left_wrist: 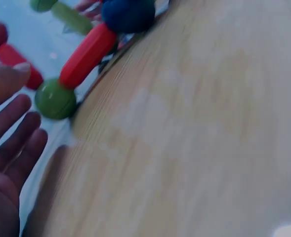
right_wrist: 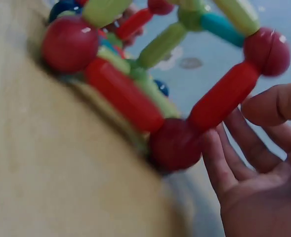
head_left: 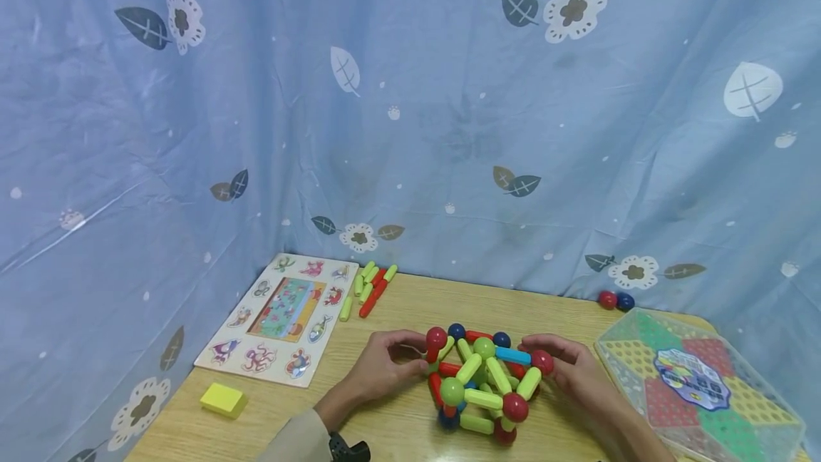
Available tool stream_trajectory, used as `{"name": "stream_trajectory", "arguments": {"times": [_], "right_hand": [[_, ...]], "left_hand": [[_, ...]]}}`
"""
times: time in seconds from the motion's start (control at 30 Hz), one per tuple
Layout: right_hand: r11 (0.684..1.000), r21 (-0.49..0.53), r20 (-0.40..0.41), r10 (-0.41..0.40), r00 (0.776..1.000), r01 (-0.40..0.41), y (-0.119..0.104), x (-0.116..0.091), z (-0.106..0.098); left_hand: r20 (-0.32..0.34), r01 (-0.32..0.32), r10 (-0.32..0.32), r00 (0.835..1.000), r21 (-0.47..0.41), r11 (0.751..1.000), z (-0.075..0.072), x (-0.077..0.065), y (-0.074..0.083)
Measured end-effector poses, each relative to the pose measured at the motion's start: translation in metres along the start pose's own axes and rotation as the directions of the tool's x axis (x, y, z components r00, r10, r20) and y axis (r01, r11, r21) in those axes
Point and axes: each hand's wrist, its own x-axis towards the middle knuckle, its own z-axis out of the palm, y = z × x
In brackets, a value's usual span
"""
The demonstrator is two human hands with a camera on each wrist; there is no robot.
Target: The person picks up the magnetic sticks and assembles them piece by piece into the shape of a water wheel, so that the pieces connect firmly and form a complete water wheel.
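A framework of magnetic rods and balls (head_left: 484,376) stands between my two hands, built from red, yellow-green and blue rods with red, green and dark blue balls. My left hand (head_left: 385,366) is at its left side. In the left wrist view that thumb overlaps a red rod (left_wrist: 88,55) joint near a green ball (left_wrist: 56,98), the other fingers spread and relaxed below. On the right side, my right hand (head_left: 580,376) has its fingertips at a red rod (right_wrist: 225,96) and a red ball (right_wrist: 176,144). Its fingers are only slightly bent, thumb apart from them.
Several loose red and yellow-green rods (head_left: 372,292) lie at the back, beside a sea-animal puzzle board (head_left: 231,355). A yellow block (head_left: 223,400) sits at front left. At right lies a hexagonal board game box (head_left: 695,383), with a loose red ball (head_left: 606,299) and blue ball (head_left: 625,301) behind.
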Motion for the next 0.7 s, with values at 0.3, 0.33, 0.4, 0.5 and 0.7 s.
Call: {"name": "stream_trajectory", "arguments": {"times": [0.3, 0.33, 0.4, 0.5, 0.7], "right_hand": [[0.966, 0.25, 0.126, -0.103, 0.987, 0.069, 0.026, -0.007, 0.0], [0.962, 0.262, 0.126, -0.113, 0.986, 0.077, 0.026, -0.007, 0.0], [0.955, 0.282, 0.122, -0.127, 0.984, 0.088, 0.027, -0.007, 0.001], [0.952, 0.288, 0.098, -0.138, 0.985, 0.105, 0.028, -0.006, 0.002], [0.972, 0.199, 0.002, -0.131, 0.991, 0.128, 0.026, -0.005, 0.006]], "left_hand": [[0.051, -0.021, 0.027, 0.998, -0.126, 0.992, -0.064, -0.004, -0.01], [0.034, -0.028, 0.033, 0.999, -0.131, 0.991, -0.071, -0.003, -0.01], [-0.023, -0.026, 0.024, 0.999, -0.111, 0.994, -0.085, -0.001, -0.01], [-0.154, 0.012, -0.011, 0.988, 0.008, 1.0, -0.098, 0.005, -0.008], [-0.314, 0.125, 0.037, 0.949, 0.48, 0.868, -0.094, 0.027, -0.009]]}}
